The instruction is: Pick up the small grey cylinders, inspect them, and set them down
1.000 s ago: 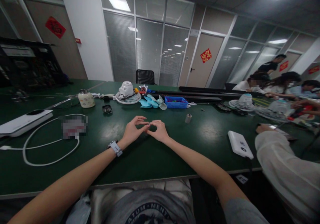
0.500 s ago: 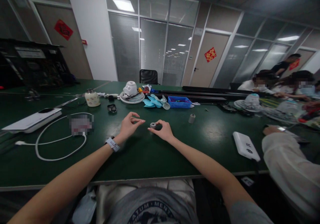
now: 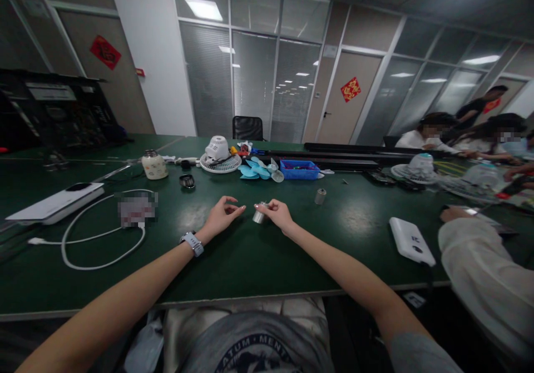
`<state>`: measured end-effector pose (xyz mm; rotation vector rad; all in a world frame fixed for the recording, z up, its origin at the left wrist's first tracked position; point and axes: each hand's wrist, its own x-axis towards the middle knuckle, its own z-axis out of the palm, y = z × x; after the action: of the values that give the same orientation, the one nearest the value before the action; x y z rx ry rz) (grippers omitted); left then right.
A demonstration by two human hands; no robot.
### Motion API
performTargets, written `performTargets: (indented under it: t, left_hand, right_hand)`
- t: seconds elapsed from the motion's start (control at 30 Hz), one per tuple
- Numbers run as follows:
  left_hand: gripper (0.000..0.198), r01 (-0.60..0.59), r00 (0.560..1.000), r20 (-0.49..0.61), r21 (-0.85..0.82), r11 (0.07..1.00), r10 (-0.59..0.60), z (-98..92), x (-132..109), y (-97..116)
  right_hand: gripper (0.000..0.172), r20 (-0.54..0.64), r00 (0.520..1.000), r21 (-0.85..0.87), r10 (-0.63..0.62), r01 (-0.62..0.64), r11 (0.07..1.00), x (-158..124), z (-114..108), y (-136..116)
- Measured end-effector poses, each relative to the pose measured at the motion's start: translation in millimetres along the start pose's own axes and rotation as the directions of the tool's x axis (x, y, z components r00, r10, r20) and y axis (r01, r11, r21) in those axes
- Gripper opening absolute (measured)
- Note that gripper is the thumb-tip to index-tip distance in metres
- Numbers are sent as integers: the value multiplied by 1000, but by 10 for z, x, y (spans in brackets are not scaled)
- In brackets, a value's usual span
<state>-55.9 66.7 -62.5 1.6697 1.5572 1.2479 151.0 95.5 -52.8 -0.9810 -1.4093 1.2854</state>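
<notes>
Both forearms [image 3: 337, 256]: angled inward.
Right hand [image 3: 278, 215]: pinching a shiny silver metal cylinder [image 3: 258, 215], tilted, jutting below the grip.
Left hand [image 3: 221, 215]: thumb and fingers parted, near it.

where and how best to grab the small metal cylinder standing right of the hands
The standing cylinder is likely best pinched by its curved side wall, thumb and fingers opposite, coming down from above: it seems to stand on end, with nothing against its sides. The right hand, nearest, holds another metal cylinder.
</notes>
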Motion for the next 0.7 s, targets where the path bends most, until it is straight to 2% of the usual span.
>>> performTargets:
  t: [0.07,0.13,0.2,0.27,0.3,0.37,0.4,0.47,0.5,0.53,0.63,0.7]
  left_hand:
    - [53,18,999,-30,0,1000,-18,17,18,-18]
    - [51,22,999,-31,5,1000,-22,31,38,-44]
    - [50,15,1000,-18,10,1000,-15,36,48,-66]
    - [50,3,1000,-9,11,1000,-3,35,48,-74]
    - [49,-1,1000,-10,11,1000,1,34,46,-73]
    - [48,-1,1000,-16,9,1000,1,31,40,-66]
    - [48,0,1000,-19,7,1000,0,31,37,-61]
    - [47,-4,1000,-21,5,1000,4,32,34,-53]
    - [47,-8,1000,-19,4,1000,8,34,33,-51]
    - [46,-12,1000,-19,4,1000,12,35,33,-50]
    - [45,-17,1000,-26,14,1000,18,37,38,-64]
    - [44,-22,999,-29,18,1000,22,39,46,-84]
  right_hand:
    - [33,41,968,299,246,-247,922,-62,-7,-114]
    - [28,163,912,486,377,-407,774,-139,-16,-226]
    - [31,252,886,544,389,-462,700,-200,-21,-303]
    - [31,230,914,516,334,-406,755,-216,-34,-332]
    - [31,174,946,462,272,-323,826,-201,-53,-332]
    - [32,18,999,255,44,-47,966,-120,-143,-309]
    - [34,-54,993,118,-104,110,987,-56,-218,-289]
    - [38,-161,926,-132,-341,322,937,107,-425,-230]
    - [40,-212,890,-228,-403,356,906,199,-550,-189]
    - [40,-269,866,-304,-422,339,890,290,-679,-140]
    - [40,-401,828,-514,-392,151,844,530,-1032,41]
    - [39,-421,822,-612,-384,55,789,643,-1189,165]
